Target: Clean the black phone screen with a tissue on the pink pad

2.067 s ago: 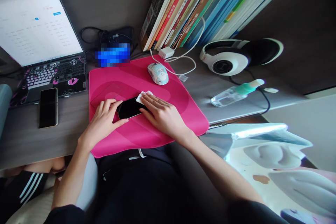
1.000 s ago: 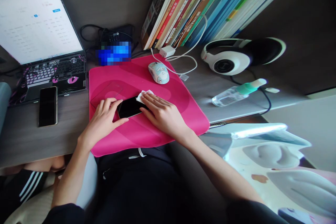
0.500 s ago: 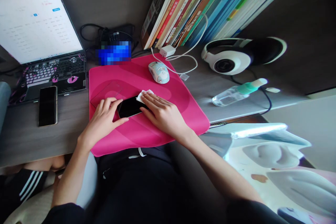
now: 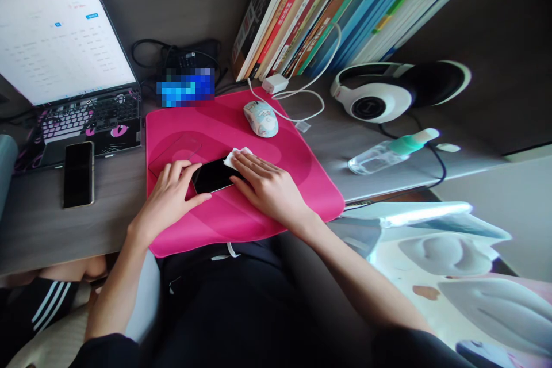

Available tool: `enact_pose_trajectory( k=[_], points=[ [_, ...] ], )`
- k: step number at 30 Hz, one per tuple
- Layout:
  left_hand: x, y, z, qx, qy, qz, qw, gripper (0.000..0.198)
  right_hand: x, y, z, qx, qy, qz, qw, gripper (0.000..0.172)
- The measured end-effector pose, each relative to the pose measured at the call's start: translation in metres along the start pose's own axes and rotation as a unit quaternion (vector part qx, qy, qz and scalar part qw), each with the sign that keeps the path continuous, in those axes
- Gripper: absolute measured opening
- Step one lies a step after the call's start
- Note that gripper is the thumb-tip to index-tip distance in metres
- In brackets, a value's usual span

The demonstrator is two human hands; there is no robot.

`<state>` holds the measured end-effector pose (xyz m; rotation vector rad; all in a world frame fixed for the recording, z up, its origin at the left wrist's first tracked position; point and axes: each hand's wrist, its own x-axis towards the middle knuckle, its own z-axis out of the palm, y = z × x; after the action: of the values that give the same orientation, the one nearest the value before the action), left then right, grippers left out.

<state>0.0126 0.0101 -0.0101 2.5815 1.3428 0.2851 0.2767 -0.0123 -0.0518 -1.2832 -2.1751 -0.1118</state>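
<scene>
Wiping likely wants light pressure: left hand (image 4: 168, 198), fingers clamped across flat black phone (image 4: 212, 178), nearer left edge of pink mat (image 4: 304, 190); right hand (image 4: 271, 190), fingers together, on white tissue (image 4: 232, 157).

White headphones (image 4: 394, 99) lie before a row of books (image 4: 314, 20), beside a laptop (image 4: 75, 57) further left.

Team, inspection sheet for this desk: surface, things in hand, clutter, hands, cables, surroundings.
Surface: pink mat on grey desk
Things in hand: phone on mat, screen dark; white wipe at its right end
Clutter: second phone, laptop, mouse, headphones, spray bottle on its side
Left hand: thumb and fingers at phone's left end
Right hand: fingertips on wipe
Cables: white loop reaching mat; black cables behind
Surroundings: leaning books
</scene>
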Motion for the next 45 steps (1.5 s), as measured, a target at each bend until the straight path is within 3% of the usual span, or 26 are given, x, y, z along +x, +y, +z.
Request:
enact_pose_trajectory(
  k=[15,28,36,45],
  points=[
    [0.0002,-0.0013,0.0013,0.013,0.005,0.004,1.000,0.064,0.0006,-0.0005,-0.0017,-0.003,0.004,0.006,1.000,0.039],
    [-0.0002,-0.0020,0.0027,0.022,0.014,0.012,1.000,0.066,-0.0015,-0.0031,-0.0027,-0.029,0.081,-0.025,0.996,0.028],
    [-0.0003,-0.0011,0.0018,0.013,0.009,0.006,1.000,0.066,-0.0018,-0.0048,-0.0074,-0.006,0.041,0.005,0.999,0.029],
    [-0.0003,-0.0017,0.0025,-0.008,0.010,0.003,1.000,0.066,-0.0029,-0.0057,-0.0086,-0.004,0.044,0.010,0.999,0.031]
  ],
)
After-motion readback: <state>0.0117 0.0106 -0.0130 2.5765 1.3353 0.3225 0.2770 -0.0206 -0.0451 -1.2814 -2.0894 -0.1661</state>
